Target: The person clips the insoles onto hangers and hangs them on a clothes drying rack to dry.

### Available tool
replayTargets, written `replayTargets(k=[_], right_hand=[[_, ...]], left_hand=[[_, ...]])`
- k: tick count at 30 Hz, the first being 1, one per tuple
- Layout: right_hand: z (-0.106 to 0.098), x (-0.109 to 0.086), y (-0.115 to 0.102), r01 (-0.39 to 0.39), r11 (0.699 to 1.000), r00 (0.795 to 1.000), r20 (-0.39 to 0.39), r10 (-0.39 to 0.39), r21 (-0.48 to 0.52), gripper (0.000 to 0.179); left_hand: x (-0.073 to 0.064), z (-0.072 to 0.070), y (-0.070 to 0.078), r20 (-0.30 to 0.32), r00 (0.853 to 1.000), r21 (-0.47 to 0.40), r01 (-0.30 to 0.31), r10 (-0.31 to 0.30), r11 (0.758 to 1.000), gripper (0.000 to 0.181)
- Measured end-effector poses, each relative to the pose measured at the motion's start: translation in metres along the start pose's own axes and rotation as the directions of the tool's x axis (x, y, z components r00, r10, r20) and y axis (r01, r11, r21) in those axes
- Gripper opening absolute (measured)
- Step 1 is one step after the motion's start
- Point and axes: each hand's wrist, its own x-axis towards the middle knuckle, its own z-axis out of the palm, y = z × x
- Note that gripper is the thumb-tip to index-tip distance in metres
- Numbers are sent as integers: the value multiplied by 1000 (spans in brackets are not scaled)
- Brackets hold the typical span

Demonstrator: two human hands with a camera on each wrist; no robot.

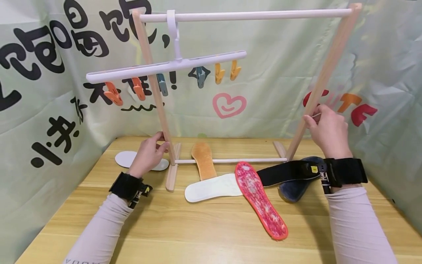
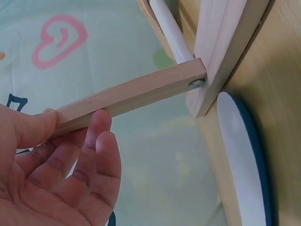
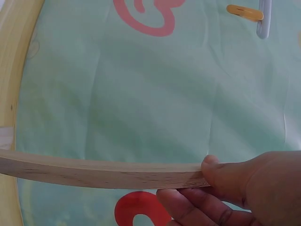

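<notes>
A wooden rack with a white top bar [image 1: 263, 15] stands on the table. My left hand [image 1: 146, 156] holds its left post [image 1: 159, 106] low down, and in the left wrist view thumb and fingers pinch the wood. Higher up, my right hand [image 1: 330, 132] grips the right post [image 1: 324, 75] between thumb and fingers. From the top bar hangs a tilted white hanger [image 1: 178, 65], left end lower, carrying orange clips [image 1: 138, 89], blue clips [image 1: 200, 77] and yellow clips [image 1: 219, 73].
A red-edged insole [image 1: 262, 201] overlaps a white insole [image 1: 212, 187] and a black insole [image 1: 287, 172]. A tan insole [image 1: 203, 159] lies behind the rack's lower bar [image 1: 247, 160]. A dark blue insole [image 1: 293, 191] lies right, another white insole [image 1: 125, 158] left. Printed cloth [image 1: 263, 106] hangs behind.
</notes>
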Motion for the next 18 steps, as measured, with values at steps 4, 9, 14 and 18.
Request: replayTargets(k=[4,9,14,18], right_hand=[[2,1,-2,-4,1000,1000,-9,4,3,39],[3,1,-3,-7,1000,1000,-18,7,9,37],[4,2,-3,-13,1000,1000,-14,13,8,39],[5,3,-2,-15,1000,1000,-1,15,7,41]], left_hand=[[-1,0,-1,-2,1000,0,-1,1,1000,33],[-1,-2,0,-8,1000,4,-6,6,1000,34],[0,-1,-1,-8,1000,3,-4,4,1000,33],[0,-1,-3,-12,1000,9,-3,3,1000,33]])
